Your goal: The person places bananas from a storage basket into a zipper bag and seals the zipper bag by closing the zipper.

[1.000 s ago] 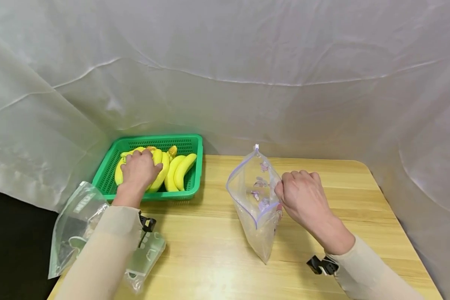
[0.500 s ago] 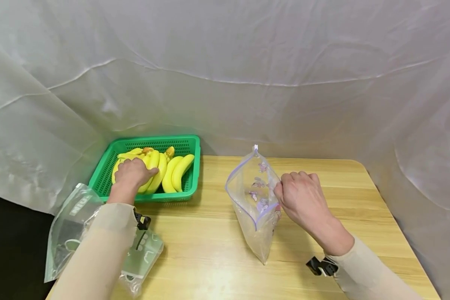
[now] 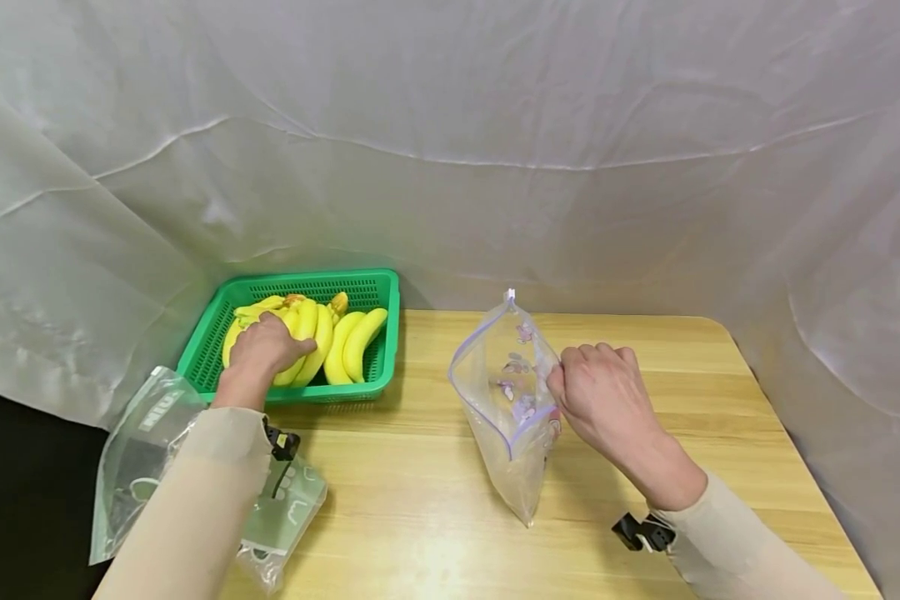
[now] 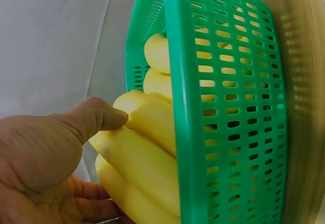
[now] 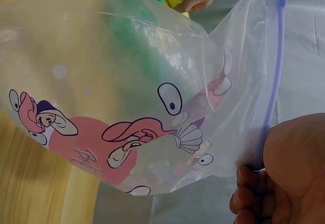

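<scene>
In the head view, my left hand [image 3: 262,346] reaches into a green plastic basket [image 3: 337,391] and grips a bunch of bananas [image 3: 304,354]. The left wrist view shows the thumb lying on top of the yellow bananas [image 4: 139,158], with fingers curled at their ends. Two more bananas [image 3: 356,346] lie to the right in the basket. My right hand [image 3: 607,400] pinches the rim of a clear zip bag [image 3: 513,417]. That bag stands upright with its purple-edged mouth gaping; pink cartoon prints [image 5: 137,132] show on its side.
Left of the table, partly under my left sleeve, lie a clear zip bag [image 3: 138,450] and a green printed plastic package [image 3: 281,508]. Pale wooden table [image 3: 405,467] spans the front. A grey-white cloth [image 3: 450,208] hangs behind and at both sides.
My left hand has shifted slightly left over the bananas, and more of the bunch shows beside the thumb. The right hand and the bag stay almost still.
</scene>
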### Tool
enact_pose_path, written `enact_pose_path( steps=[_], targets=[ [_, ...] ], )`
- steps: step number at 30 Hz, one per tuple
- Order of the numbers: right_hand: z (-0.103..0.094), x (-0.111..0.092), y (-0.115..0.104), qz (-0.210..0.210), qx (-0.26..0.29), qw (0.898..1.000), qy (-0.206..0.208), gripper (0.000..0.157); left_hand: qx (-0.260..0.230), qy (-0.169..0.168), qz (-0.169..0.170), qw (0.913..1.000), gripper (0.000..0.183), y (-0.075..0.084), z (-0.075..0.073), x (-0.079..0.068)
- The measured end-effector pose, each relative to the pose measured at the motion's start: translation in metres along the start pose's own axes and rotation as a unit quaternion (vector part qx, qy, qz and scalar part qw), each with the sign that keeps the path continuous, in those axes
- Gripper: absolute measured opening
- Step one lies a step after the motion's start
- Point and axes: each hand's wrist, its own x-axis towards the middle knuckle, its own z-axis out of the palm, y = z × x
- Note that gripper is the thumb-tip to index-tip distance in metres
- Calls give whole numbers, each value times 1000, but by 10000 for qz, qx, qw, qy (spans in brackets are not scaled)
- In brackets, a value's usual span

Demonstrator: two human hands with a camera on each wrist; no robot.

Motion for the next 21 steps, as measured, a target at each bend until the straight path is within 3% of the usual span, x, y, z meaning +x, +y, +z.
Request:
enact_pose_path(
  steps=[6, 10, 16, 21],
  targets=[
    [1, 0, 0, 22, 21, 10000, -26, 34, -230, 829, 494, 9951, 80, 9, -4, -2],
    [1, 0, 1, 34, 24, 10000, -15, 34, -220, 1101, 797, 9905, 77, 22, -5, -2],
    [0, -1, 0, 52, 35, 10000, -41, 34, 105, 1148, 1373, 9838, 76, 32, 2, -3],
    [0, -2, 0, 89, 52, 9999, -82, 34, 395, 877, 1730, 9802, 79, 36, 2, -5]
  ],
)
